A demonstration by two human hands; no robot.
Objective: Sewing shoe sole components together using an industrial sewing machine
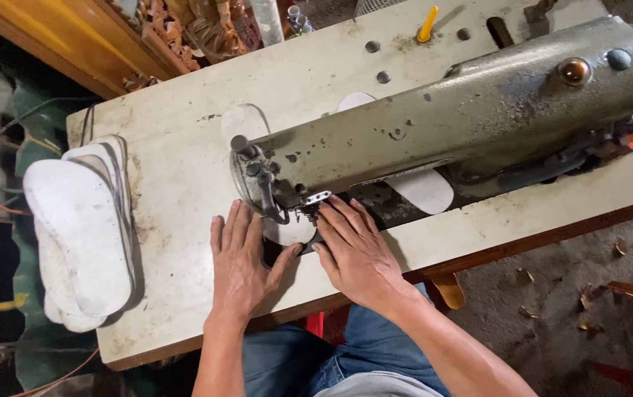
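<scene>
Now, hands: my left hand (237,259) and right hand (353,250) lie flat, open, gripping nothing.
Sole: white sole (290,229) sits between them under the sewing machine (449,125) needle, its length running away from me.

Single view, head-worn camera, looking steeply down from above the seated person onto the desk (184,169), close enough that the sewing machine (463,117) spans most of the frame's width. Forearms enter from the bottom edge; the desk runs slightly tilted across frame. Floor (574,316) shows lower right, clutter beyond the desk's left edge.
</scene>
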